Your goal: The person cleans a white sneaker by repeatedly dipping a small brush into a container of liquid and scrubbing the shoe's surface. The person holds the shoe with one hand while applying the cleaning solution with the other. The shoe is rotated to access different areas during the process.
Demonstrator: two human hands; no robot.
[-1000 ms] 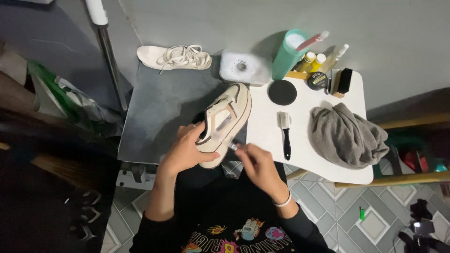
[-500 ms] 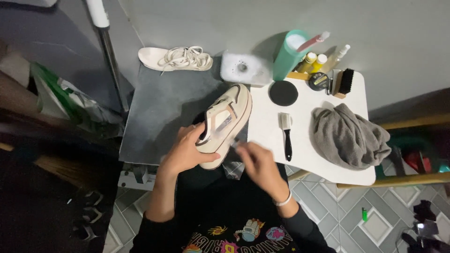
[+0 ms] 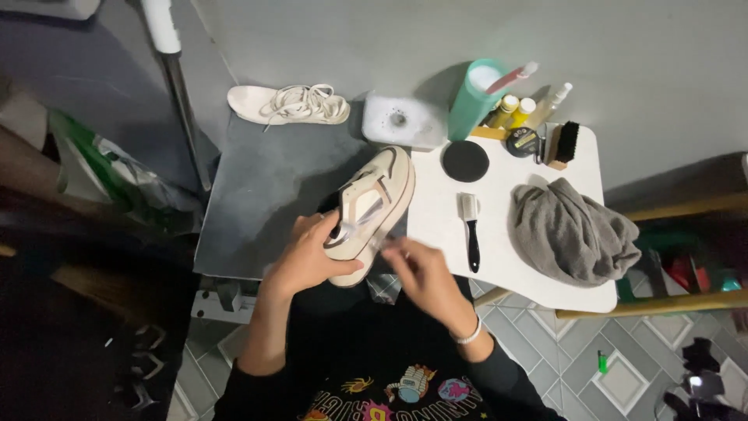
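At the near edge, between the grey surface [image 3: 265,195] and the white desk [image 3: 514,257], our left hand [image 3: 304,257] grips the cream shoe [image 3: 374,206] at its heel. Our right hand [image 3: 421,273] pinches something small at its side. Its long axis slants, toe pointing to the far right. On the desk beyond it lie a brush [image 3: 470,230] and a grey cloth [image 3: 573,230].

Left hand [image 3: 308,257] curled in a grip; right hand [image 3: 421,273] fingers pinched together.
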